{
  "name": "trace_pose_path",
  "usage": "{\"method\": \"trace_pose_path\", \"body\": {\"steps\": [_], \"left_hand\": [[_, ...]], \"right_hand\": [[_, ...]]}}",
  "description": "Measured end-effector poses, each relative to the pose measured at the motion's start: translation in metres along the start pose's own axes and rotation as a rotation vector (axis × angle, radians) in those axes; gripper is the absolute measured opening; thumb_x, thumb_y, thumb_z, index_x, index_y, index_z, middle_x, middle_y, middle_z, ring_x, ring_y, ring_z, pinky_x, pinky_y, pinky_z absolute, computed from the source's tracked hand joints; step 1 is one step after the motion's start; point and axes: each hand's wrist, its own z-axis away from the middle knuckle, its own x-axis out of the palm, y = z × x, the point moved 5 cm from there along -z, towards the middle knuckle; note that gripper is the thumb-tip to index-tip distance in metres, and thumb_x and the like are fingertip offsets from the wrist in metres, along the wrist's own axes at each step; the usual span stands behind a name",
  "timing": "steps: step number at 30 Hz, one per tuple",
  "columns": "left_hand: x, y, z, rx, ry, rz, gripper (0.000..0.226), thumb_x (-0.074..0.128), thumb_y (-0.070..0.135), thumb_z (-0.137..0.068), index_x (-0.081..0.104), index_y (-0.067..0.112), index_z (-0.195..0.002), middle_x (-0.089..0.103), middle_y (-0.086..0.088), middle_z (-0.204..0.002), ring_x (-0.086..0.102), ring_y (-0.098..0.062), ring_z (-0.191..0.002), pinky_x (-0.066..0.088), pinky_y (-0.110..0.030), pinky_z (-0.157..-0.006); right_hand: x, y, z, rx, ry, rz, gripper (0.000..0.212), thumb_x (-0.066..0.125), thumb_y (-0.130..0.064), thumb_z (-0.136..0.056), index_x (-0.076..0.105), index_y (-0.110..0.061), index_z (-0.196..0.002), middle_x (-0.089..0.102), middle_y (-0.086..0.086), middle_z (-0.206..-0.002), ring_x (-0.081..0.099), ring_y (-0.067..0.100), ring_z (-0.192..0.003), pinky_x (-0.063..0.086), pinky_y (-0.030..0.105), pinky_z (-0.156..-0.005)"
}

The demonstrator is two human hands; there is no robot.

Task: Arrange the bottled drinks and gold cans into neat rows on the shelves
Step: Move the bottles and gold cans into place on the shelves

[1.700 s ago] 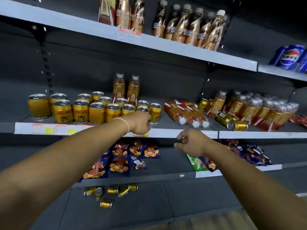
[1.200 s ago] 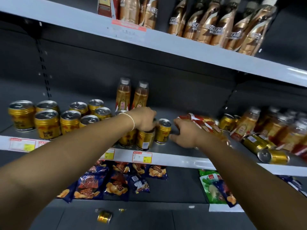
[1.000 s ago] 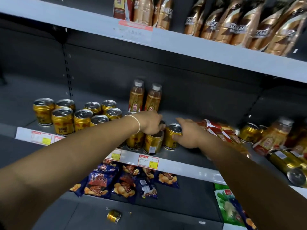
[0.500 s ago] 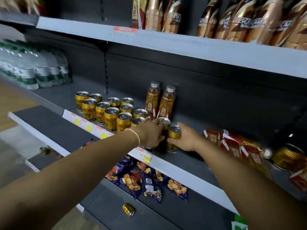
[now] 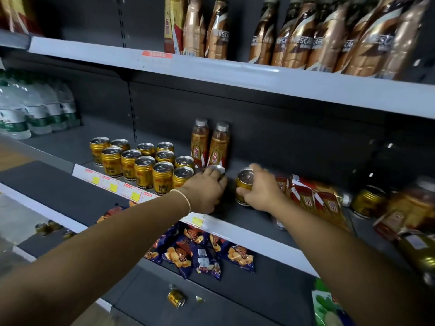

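Observation:
Several upright gold cans [image 5: 143,165] stand in rows on the middle shelf [image 5: 244,234]. My left hand [image 5: 206,191] grips a gold can [image 5: 216,169] at the right end of those rows; only its silver top shows. My right hand [image 5: 259,191] grips another upright gold can [image 5: 244,184] just to the right, a small gap apart. Two amber bottles [image 5: 209,144] stand upright behind the cans against the back wall. Amber bottles with red labels [image 5: 313,198] lie on their sides to the right of my right hand.
Brown coffee bottles [image 5: 306,36] crowd the top shelf. Water bottles [image 5: 30,109] stand far left. Snack bags [image 5: 200,252] lie on the lower shelf, and a loose gold can [image 5: 176,299] lies below. More cans and bottles [image 5: 400,208] clutter the right.
The view swung left and closer to the shelf. My right hand came up from the shelf edge and took hold of a can; my left hand stayed on its can.

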Motion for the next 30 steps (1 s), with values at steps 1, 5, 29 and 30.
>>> {"method": "trace_pose_path", "body": {"steps": [1,5,29,30], "left_hand": [[-0.007,0.003,-0.002,0.012,0.024,0.043,0.071,0.057,0.037,-0.086,0.031,0.008,-0.146,0.037,-0.02,-0.142,0.034,-0.039,-0.13,0.039,-0.046,-0.102],[-0.028,0.023,-0.013,0.056,0.118,0.188,0.07,0.06,0.037,-0.08,0.039,0.007,-0.14,0.045,-0.017,-0.131,0.041,-0.035,-0.12,0.041,-0.042,-0.097],[-0.191,0.445,0.034,0.518,0.153,0.329,0.042,0.061,0.029,-0.083,0.054,0.011,-0.119,0.052,-0.015,-0.117,0.048,-0.033,-0.114,0.048,-0.04,-0.091],[-0.199,0.472,0.041,0.547,0.151,0.342,0.04,0.061,0.029,-0.083,0.055,0.01,-0.118,0.054,-0.015,-0.117,0.05,-0.033,-0.112,0.048,-0.04,-0.091]], "right_hand": [[-0.007,0.001,0.005,0.015,0.011,0.012,0.07,0.078,-0.037,-0.079,0.043,-0.014,-0.135,0.054,0.015,-0.127,0.055,0.032,-0.115,0.049,0.037,-0.095],[-0.026,0.015,0.036,0.147,0.043,-0.05,0.072,0.079,-0.036,-0.076,0.043,-0.017,-0.136,0.059,0.009,-0.124,0.058,0.028,-0.111,0.051,0.034,-0.089],[-0.241,0.241,0.446,0.497,0.133,0.048,0.06,0.075,-0.035,-0.081,0.048,-0.013,-0.13,0.06,0.001,-0.116,0.058,0.019,-0.101,0.043,0.028,-0.076],[-0.252,0.254,0.469,0.536,0.151,0.05,0.061,0.075,-0.035,-0.081,0.048,-0.012,-0.13,0.06,0.003,-0.117,0.058,0.02,-0.102,0.043,0.028,-0.075]]}}
